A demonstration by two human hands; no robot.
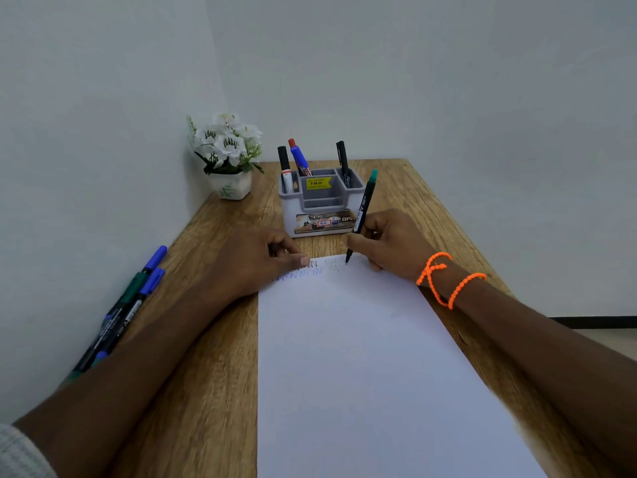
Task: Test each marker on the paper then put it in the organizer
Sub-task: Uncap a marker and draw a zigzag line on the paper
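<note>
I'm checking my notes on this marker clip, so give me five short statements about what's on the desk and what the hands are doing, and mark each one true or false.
1. The right hand holds a green-capped marker with its tip on the paper. True.
2. The left hand lifts a marker from the pile. False: it rests on the paper's top left corner, holding no marker.
3. The organizer already holds several markers. True.
4. The loose markers lie at the desk's right edge. False: they lie along the left edge, by the wall.
5. The flower pot stands left of the organizer. True.
</note>
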